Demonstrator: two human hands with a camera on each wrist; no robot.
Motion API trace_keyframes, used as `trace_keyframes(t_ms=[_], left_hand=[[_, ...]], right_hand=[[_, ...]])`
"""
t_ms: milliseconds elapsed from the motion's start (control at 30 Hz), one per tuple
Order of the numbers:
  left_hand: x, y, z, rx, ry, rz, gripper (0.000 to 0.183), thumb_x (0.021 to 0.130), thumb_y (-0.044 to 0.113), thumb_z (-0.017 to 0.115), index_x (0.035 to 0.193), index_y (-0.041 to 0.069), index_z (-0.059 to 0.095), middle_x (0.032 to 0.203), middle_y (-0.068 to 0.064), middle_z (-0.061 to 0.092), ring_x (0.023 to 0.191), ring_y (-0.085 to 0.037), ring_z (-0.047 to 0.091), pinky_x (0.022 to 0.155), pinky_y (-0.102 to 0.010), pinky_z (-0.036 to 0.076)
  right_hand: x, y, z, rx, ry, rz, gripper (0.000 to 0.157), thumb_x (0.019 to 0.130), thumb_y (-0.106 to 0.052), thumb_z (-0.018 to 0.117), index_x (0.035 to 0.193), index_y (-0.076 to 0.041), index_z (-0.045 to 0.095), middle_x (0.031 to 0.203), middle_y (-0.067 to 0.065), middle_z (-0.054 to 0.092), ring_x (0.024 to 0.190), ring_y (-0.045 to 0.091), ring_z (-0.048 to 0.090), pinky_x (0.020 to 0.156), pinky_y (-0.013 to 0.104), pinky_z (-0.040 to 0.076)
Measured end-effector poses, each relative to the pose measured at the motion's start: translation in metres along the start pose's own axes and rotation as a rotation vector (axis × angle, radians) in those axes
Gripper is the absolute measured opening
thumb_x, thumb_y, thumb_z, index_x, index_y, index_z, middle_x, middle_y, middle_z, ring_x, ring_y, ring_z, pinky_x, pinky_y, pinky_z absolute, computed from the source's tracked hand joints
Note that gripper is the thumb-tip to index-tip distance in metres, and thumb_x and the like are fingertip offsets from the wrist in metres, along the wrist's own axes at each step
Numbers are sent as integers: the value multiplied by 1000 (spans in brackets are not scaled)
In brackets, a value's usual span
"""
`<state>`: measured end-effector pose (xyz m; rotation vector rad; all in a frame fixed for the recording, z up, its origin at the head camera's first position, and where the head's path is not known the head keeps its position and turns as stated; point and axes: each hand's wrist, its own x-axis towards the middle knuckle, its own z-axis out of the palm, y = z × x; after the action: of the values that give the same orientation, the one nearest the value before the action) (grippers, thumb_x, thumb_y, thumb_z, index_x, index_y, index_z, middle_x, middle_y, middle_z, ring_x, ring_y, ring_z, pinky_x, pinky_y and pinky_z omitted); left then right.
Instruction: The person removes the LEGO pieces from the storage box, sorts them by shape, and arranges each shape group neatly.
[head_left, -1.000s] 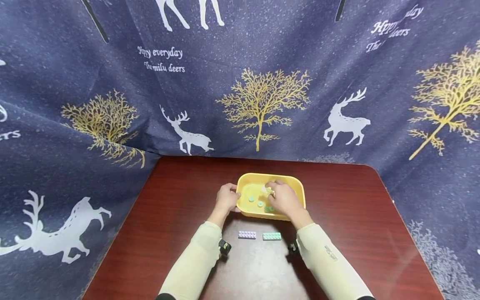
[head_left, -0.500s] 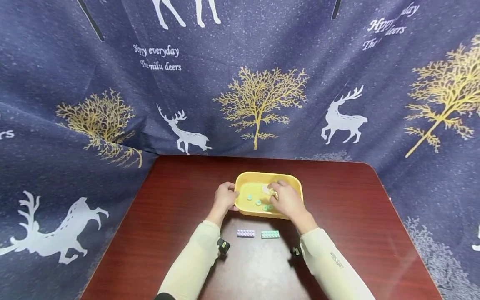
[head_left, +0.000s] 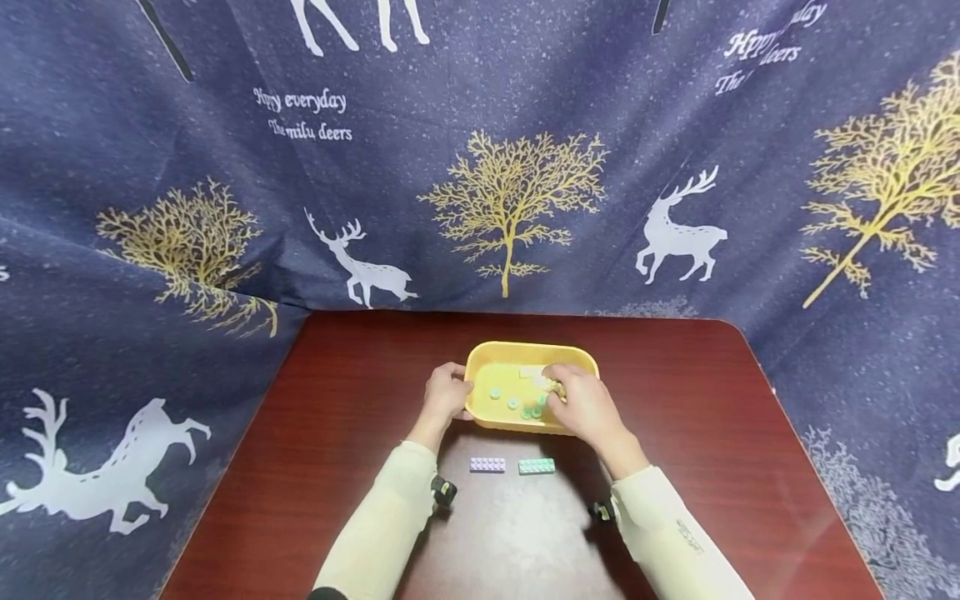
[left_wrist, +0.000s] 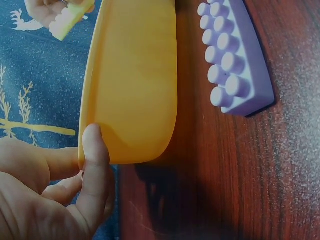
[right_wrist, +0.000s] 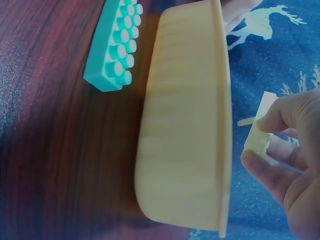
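Observation:
My left hand grips the left end of a yellow plastic bin, its thumb against the outer wall near the rim. Over the bin's right half, my right hand pinches a pale yellow building block between thumb and fingers. The right wrist view shows this block beyond the bin's rim, partly covered by the fingers. Several small green round pieces lie on the bin's floor, and a pale flat piece lies near its back wall.
On the dark red table, in front of the bin, lie a purple studded building block and a green one side by side. A blue curtain with deer and trees hangs behind the table.
My right hand, with the pale yellow block, has shifted right within the bin, uncovering more of the pale flat piece and green pieces. My left hand keeps its grip on the bin.

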<state>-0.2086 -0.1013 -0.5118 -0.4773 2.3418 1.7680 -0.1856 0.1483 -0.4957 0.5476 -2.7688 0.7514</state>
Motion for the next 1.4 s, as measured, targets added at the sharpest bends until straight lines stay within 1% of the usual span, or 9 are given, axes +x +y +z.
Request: trace_keyframes(t_ms=[167, 333, 500, 633, 767, 933, 1100, 1400], left_hand=[[-1, -1, 0, 3, -6, -5, 35, 96, -1, 63, 131, -4, 61, 105, -25, 67, 86, -44, 74, 51, -35, 67], [1, -1, -2, -15, -12, -8, 35, 96, -1, 63, 132, -4, 60, 106, -27, 67, 84, -43, 74, 51, -36, 67], [4, -1, -2, -15, -5, -7, 36, 96, -1, 63, 132, -4, 60, 103, -24, 65, 83, -42, 74, 52, -37, 67], [4, -1, -2, -2, 3, -6, 36, 97, 0, 63, 133, -3, 60, 101, -21, 64, 84, -42, 74, 52, -36, 67], [3, 1, -2, -3, 3, -5, 36, 97, 0, 62, 132, -3, 60, 103, -23, 64, 86, -44, 73, 52, -36, 67], [5, 1, -1, -15, -15, -4, 36, 97, -1, 62, 133, -3, 60, 106, -26, 65, 86, -45, 73, 52, -37, 67], [7, 1, -1, -19, -21, -13, 36, 97, -1, 63, 133, -3, 60, 104, -23, 65, 85, -44, 74, 52, -38, 67], [6, 1, -1, -7, -13, -13, 36, 96, 0, 63, 132, -4, 60, 103, -22, 65, 88, -45, 74, 52, -35, 67]], right_hand=[[-5, -2, -9, 4, 24, -37, 43, 81, -10, 70, 124, -14, 70, 119, 10, 71, 101, 34, 71, 84, 52, 64], [-11, -3, -19, 1, 38, -48, 38, 81, -11, 69, 119, -14, 72, 114, 7, 70, 94, 34, 72, 79, 52, 63], [-18, -1, -27, -3, 42, -51, 34, 78, -10, 71, 112, -14, 74, 106, 3, 71, 93, 30, 71, 77, 49, 63], [-24, 1, -31, -11, 54, -56, 34, 77, -10, 70, 110, -15, 75, 105, 3, 71, 94, 28, 71, 77, 47, 63], [-31, 2, -34, -30, 58, -60, 34, 78, -9, 70, 111, -14, 75, 103, 3, 70, 92, 27, 70, 77, 46, 62], [-40, 4, -37, -52, 55, -63, 34, 78, -8, 71, 111, -13, 77, 101, 3, 70, 90, 25, 69, 76, 45, 62], [-51, 6, -38, -46, 45, -54, 33, 79, -9, 72, 111, -13, 77, 103, 3, 72, 91, 24, 71, 77, 45, 63], [-71, 12, -31, -63, 21, -48, 34, 79, -7, 78, 112, -12, 77, 99, 2, 71, 86, 25, 71, 74, 46, 63]])
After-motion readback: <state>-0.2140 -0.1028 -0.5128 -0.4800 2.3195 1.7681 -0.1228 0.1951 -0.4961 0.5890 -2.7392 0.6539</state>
